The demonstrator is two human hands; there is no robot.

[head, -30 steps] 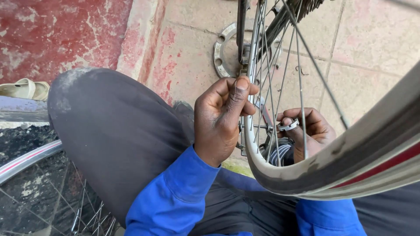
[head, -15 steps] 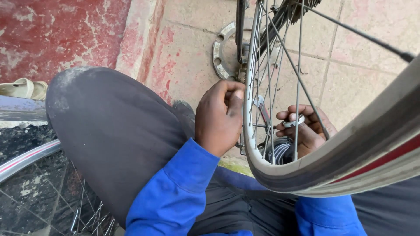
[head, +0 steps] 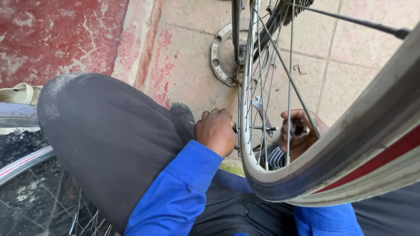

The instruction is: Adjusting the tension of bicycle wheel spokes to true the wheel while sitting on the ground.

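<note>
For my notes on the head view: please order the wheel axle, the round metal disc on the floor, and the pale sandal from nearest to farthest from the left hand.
From the left hand:
1. Wheel axle, right beside its fingers.
2. Round metal disc, on the tiles above.
3. Pale sandal, far at the left edge.

Your left hand (head: 215, 131) sits mid-frame, knuckles up, fingers curled in tight. Your right hand (head: 301, 133) is right of centre, fingers folded closed, both blue-sleeved arms reaching up from the bottom edge.

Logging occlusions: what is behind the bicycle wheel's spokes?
Behind the spokes: the right hand holding a small metal part, tiled floor, a metal ring. Its palm is hidden.
</note>
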